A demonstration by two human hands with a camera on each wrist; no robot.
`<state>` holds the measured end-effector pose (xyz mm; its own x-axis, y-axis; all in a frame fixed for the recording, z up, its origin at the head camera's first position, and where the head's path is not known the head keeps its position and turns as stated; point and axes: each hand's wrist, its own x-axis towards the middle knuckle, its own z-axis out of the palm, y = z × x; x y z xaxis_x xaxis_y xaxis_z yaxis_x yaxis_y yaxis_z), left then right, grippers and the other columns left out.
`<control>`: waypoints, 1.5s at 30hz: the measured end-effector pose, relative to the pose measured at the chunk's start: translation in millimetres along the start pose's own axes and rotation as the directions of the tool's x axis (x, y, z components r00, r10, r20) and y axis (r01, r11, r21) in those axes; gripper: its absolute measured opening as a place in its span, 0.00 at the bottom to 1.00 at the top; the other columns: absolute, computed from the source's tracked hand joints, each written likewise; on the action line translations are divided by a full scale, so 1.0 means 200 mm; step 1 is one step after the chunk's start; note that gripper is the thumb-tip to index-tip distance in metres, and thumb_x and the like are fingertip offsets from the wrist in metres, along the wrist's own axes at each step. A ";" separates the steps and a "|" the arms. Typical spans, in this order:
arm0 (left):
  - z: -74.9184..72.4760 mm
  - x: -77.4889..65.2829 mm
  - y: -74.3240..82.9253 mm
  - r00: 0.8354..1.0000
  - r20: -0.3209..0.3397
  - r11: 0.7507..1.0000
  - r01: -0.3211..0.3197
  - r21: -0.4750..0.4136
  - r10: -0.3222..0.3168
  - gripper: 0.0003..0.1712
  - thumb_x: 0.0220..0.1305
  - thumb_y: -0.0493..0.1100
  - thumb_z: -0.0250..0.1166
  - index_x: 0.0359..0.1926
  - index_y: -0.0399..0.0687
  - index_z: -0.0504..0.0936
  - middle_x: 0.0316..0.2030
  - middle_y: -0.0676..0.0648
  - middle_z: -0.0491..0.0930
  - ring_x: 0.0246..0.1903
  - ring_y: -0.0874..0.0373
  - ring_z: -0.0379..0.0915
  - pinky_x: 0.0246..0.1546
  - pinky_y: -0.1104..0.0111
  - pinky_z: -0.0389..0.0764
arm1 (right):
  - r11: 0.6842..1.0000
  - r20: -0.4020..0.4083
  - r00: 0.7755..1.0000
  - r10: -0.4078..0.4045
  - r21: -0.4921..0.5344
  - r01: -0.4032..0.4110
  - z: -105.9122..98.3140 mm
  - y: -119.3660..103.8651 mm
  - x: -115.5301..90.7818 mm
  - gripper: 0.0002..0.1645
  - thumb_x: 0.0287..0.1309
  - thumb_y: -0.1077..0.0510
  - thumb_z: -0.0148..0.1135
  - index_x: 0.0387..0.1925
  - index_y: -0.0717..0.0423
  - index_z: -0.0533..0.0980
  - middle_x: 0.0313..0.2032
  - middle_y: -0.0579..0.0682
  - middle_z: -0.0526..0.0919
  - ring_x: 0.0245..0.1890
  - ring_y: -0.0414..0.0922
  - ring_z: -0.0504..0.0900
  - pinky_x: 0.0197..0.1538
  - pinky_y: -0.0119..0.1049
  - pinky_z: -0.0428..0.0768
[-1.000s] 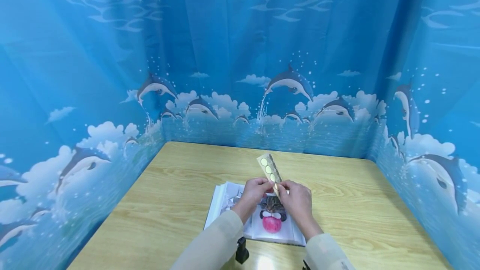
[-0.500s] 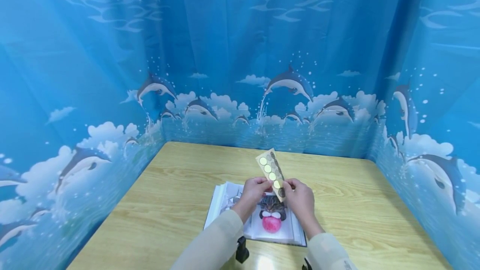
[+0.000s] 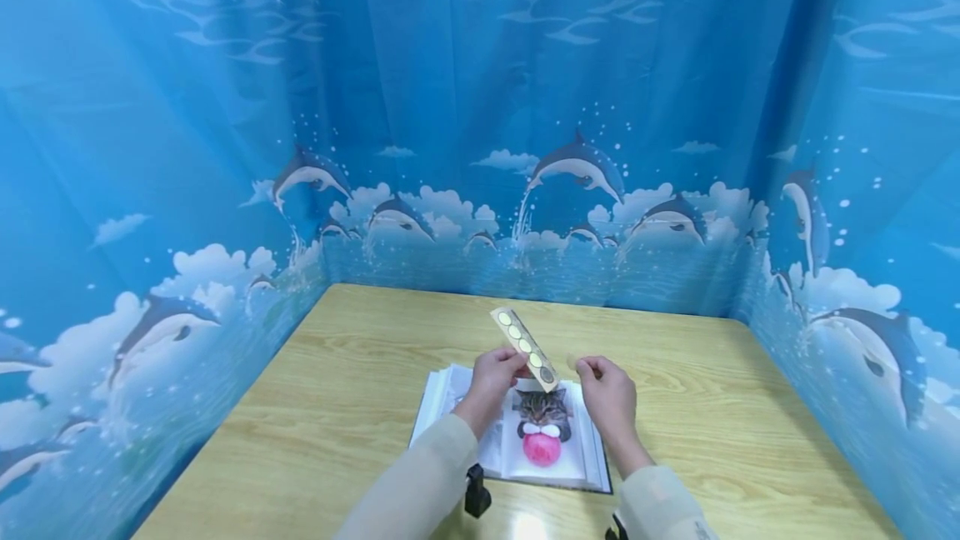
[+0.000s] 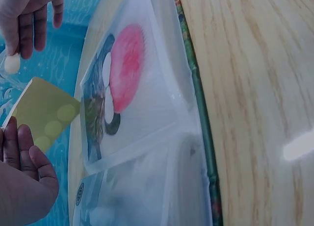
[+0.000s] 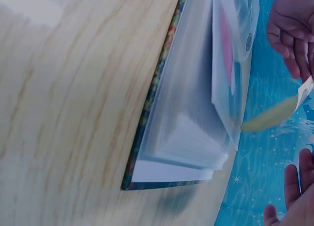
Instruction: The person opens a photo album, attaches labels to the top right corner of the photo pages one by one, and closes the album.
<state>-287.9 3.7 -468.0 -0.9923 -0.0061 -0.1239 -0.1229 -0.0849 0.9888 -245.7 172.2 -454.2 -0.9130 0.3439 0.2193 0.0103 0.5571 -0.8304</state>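
Observation:
My left hand [image 3: 489, 380] holds a narrow sticker sheet [image 3: 523, 345] above an open book. A row of pale round stickers runs along the sheet, with a darker circle at its near end. To the right, my right hand [image 3: 609, 397] pinches one small round sticker [image 4: 12, 64] at its fingertips, apart from the sheet. Beneath both hands lies the open book [image 3: 577, 458] with clear page sleeves. Its right page carries a picture of a tabby cat [image 3: 542, 407] with a pink ball. In the right wrist view the sheet [image 5: 272, 115] shows curved.
A wooden table [image 3: 330, 390] bears the book, with bare wood visible on both sides. Blue dolphin-print curtains [image 3: 465, 107] stand around the table's back and sides. The book's patterned cover edge [image 4: 198, 93] lies on the table toward me.
My right hand has peeled a round sticker from the sheet's near end and moved slightly right. My left hand has shifted a little left with the sheet.

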 end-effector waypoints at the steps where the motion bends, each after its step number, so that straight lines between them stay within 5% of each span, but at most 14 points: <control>1: -0.01 0.01 0.00 1.000 -0.009 1.000 0.003 -0.010 -0.003 0.09 0.66 0.40 0.64 0.42 0.38 0.84 0.32 0.46 0.86 0.33 0.58 0.81 0.48 0.57 0.80 | 1.000 0.008 1.000 0.014 0.005 -0.014 0.00 0.00 0.00 0.14 0.67 0.54 0.60 0.44 0.60 0.83 0.38 0.55 0.86 0.40 0.52 0.81 0.45 0.48 0.79; 13: -0.09 0.09 0.00 0.987 -0.158 0.988 -0.003 -0.153 -0.021 0.11 0.68 0.38 0.63 0.46 0.33 0.81 0.32 0.45 0.83 0.36 0.53 0.81 0.51 0.54 0.80 | 0.999 0.020 1.000 0.023 -0.034 -0.022 -0.01 0.04 -0.01 0.15 0.68 0.53 0.59 0.43 0.60 0.83 0.37 0.54 0.85 0.38 0.50 0.80 0.42 0.46 0.79; 18: -0.11 0.12 -0.02 0.976 -0.217 0.973 -0.032 -0.228 -0.019 0.11 0.70 0.35 0.60 0.48 0.30 0.80 0.33 0.45 0.81 0.32 0.59 0.78 0.52 0.55 0.79 | 0.999 0.024 0.999 0.027 -0.032 -0.026 -0.01 0.04 -0.02 0.15 0.67 0.53 0.59 0.43 0.60 0.83 0.37 0.54 0.85 0.38 0.50 0.81 0.43 0.46 0.78; 23: -0.14 0.12 -0.02 0.974 -0.224 0.973 -0.011 -0.232 -0.042 0.13 0.70 0.33 0.57 0.51 0.28 0.78 0.39 0.36 0.82 0.34 0.56 0.80 0.51 0.56 0.79 | 0.999 0.023 0.999 0.026 -0.040 -0.025 -0.01 0.06 -0.02 0.14 0.67 0.54 0.60 0.42 0.61 0.83 0.36 0.54 0.85 0.38 0.51 0.81 0.44 0.47 0.78; 29: -0.16 0.13 -0.02 0.988 -0.070 0.988 0.133 -0.079 -0.139 0.22 0.69 0.33 0.55 0.61 0.27 0.71 0.53 0.31 0.79 0.44 0.49 0.83 0.42 0.66 0.83 | 0.999 0.005 1.000 0.021 -0.049 -0.021 -0.01 0.08 -0.01 0.14 0.67 0.54 0.61 0.41 0.61 0.83 0.36 0.54 0.86 0.38 0.52 0.81 0.45 0.48 0.78; 33: -0.15 0.12 -0.02 0.988 -0.040 0.988 0.152 0.012 -0.151 0.24 0.66 0.33 0.57 0.62 0.28 0.72 0.53 0.32 0.79 0.43 0.49 0.82 0.39 0.68 0.83 | 0.998 -0.004 1.000 0.019 -0.056 -0.019 -0.01 0.09 -0.01 0.13 0.66 0.55 0.61 0.41 0.61 0.83 0.36 0.55 0.86 0.39 0.53 0.81 0.45 0.49 0.78; 40: -0.13 0.11 -0.04 0.999 -0.008 0.982 0.039 0.183 -0.038 0.25 0.67 0.37 0.61 0.62 0.29 0.73 0.51 0.35 0.80 0.44 0.44 0.81 0.39 0.64 0.83 | 0.997 0.009 0.999 0.035 -0.066 -0.034 -0.01 0.11 0.00 0.14 0.67 0.55 0.60 0.43 0.61 0.83 0.37 0.55 0.86 0.39 0.52 0.81 0.45 0.49 0.78; 45: -0.13 0.08 -0.03 0.994 0.087 0.927 -0.091 0.364 0.063 0.24 0.67 0.40 0.64 0.59 0.31 0.76 0.51 0.36 0.80 0.47 0.44 0.79 0.50 0.55 0.81 | 0.996 0.013 0.999 0.039 -0.076 -0.038 -0.02 0.12 0.01 0.13 0.67 0.55 0.60 0.42 0.60 0.83 0.36 0.54 0.85 0.38 0.51 0.81 0.44 0.48 0.78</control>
<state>-302.3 -21.3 -478.9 -0.9957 0.0756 -0.0531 -0.0296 0.2843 0.9583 -245.2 189.3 -472.7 -0.9173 0.3552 0.1801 0.0758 0.5997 -0.7966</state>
